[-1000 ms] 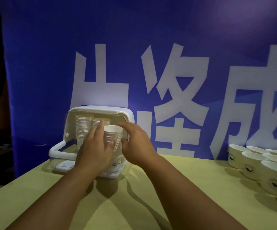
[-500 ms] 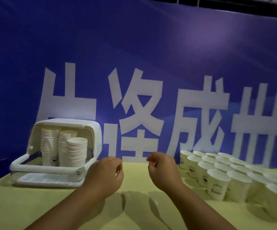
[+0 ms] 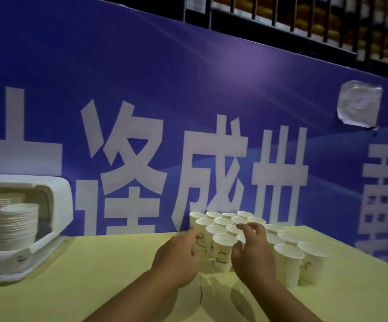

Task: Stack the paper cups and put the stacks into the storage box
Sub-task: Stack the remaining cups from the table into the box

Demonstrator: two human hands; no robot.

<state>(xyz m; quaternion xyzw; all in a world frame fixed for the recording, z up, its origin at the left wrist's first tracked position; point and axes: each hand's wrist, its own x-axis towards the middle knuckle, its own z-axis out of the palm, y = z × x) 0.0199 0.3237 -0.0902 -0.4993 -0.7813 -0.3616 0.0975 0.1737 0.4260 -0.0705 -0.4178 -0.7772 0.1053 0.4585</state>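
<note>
Head view, the only one. Left hand [image 3: 176, 259] and right hand [image 3: 253, 254] reach forward over a yellow-green table [image 3: 95, 282], with their backs toward the camera.

Between the two sets of fingers stands one upright front cup [image 3: 222, 253]. It is the nearest of a cluster of loose cups [image 3: 225, 220], set rim-up in close rows. The cluster extends beyond the fingertips to the foot of the banner and off to the right of the right hand's fingers.

- **Right hand:** its fingers [image 3: 249, 228] are spread and lightly bent above the cup rims, with the thumb just beside the front cup. They close round nothing.
- **Left hand:** its fingers [image 3: 194, 237] are curled inward at the left flank of the cluster. The tips are hidden, so whether they touch or grip a cup cannot be told.

Well to the left of the left hand's fingers, at the frame edge, sits the white storage box [image 3: 58, 205], open at the front. Inside it stand stacks of cups [image 3: 17, 226], blurred, with at least three visible.

Behind everything hangs a blue banner [image 3: 188, 101] with large white characters. A crumpled sheet of paper [image 3: 359, 104] is stuck to it, up and to the right of the fingers. Dark railing [image 3: 304, 22] runs above the banner.
</note>
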